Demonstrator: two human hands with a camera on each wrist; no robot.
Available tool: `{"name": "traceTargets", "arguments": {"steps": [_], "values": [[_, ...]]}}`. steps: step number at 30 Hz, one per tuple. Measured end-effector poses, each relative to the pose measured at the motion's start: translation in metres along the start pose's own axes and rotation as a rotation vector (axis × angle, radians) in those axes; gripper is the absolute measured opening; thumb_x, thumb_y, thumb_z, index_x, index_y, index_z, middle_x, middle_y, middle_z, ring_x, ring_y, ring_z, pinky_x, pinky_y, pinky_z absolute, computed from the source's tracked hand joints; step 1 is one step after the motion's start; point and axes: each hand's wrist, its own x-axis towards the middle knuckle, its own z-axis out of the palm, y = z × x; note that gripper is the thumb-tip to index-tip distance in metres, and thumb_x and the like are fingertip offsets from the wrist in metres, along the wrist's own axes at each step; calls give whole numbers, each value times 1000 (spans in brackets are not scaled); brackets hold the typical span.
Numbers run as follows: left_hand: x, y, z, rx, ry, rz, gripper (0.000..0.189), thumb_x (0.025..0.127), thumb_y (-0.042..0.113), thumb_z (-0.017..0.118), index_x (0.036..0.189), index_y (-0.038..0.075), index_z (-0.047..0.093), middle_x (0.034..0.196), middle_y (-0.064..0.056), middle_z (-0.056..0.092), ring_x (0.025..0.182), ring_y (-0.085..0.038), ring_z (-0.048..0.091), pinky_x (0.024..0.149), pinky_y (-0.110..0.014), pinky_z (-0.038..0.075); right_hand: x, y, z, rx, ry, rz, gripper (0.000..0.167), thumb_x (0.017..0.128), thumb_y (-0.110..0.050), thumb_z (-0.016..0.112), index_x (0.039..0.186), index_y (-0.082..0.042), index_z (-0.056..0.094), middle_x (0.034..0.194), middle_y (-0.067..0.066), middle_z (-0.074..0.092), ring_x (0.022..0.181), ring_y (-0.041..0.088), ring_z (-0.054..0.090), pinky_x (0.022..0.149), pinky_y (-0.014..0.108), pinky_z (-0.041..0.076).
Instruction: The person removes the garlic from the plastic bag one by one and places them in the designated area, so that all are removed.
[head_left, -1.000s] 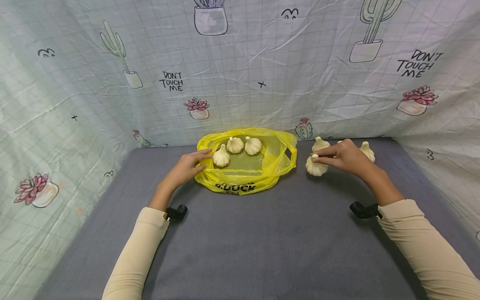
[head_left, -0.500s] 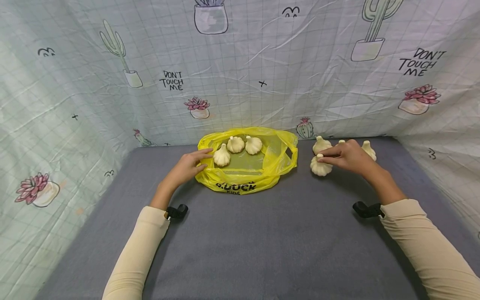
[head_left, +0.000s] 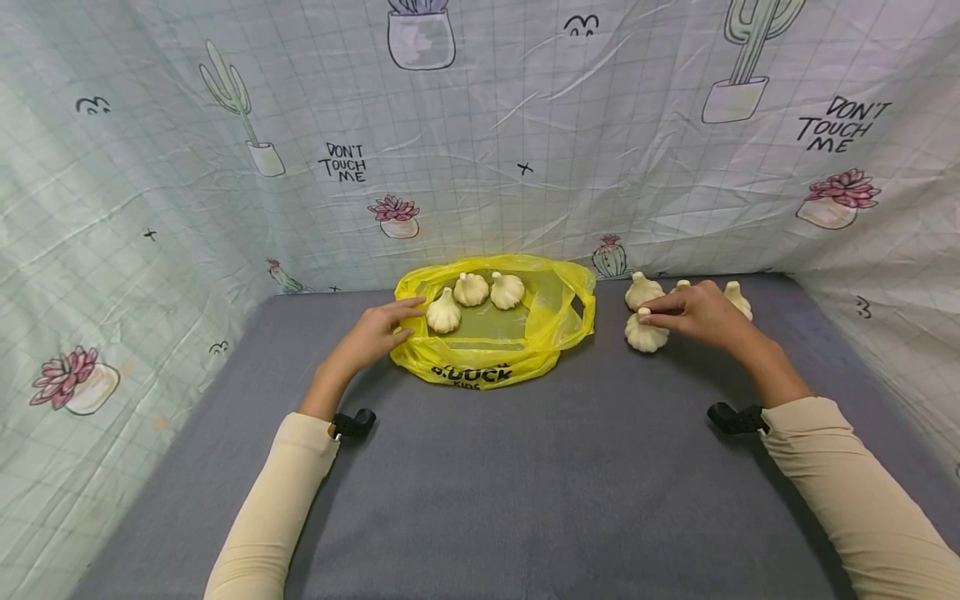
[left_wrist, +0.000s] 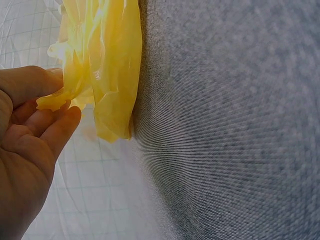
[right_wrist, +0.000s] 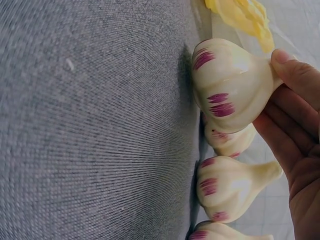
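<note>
A yellow plastic bag lies with its mouth spread wide, and three garlic bulbs sit inside. At its left edge, my left hand pinches the rim; the left wrist view shows the film between thumb and fingers. My right hand grips the neck of another garlic bulb, marked with purple streaks. In the head view that bulb is right of the bag, low over the cloth; whether it touches the cloth I cannot tell.
Behind my right hand stand three more garlic bulbs, one largely hidden by the hand in the head view. Grey cloth covers the table. A printed curtain hangs along the back and sides.
My right hand has shifted slightly right with its garlic bulb, away from the bag. The left hand and the bag stay where they were.
</note>
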Motion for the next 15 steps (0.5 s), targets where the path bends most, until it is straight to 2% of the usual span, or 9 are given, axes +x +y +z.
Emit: {"name": "traceTargets", "arguments": {"steps": [6, 11, 15], "values": [[0, 1, 0, 1, 4, -1, 40, 101, 5, 61, 141, 2, 61, 157, -10, 45, 127, -32, 54, 84, -42, 45, -1, 1, 0, -3, 12, 38, 20, 77, -4, 85, 96, -7, 84, 79, 1, 77, 53, -3, 43, 50, 18, 36], [-1, 0, 1, 1, 6, 3, 40, 101, 6, 61, 141, 3, 61, 158, -10, 45, 125, -32, 56, 83, -42, 45, -1, 1, 1, 13, 0, 106, 19, 80, -6, 84, 99, -8, 84, 81, 1, 77, 55, -2, 45, 51, 19, 37], [-1, -2, 2, 1, 12, 13, 40, 102, 7, 61, 141, 4, 60, 158, -9, 45, 116, -30, 59, 81, -41, 45, -2, 1, 1, 23, -14, 153, 19, 83, -8, 83, 101, -8, 83, 84, 3, 78, 57, -2, 48, 52, 20, 38]]}}
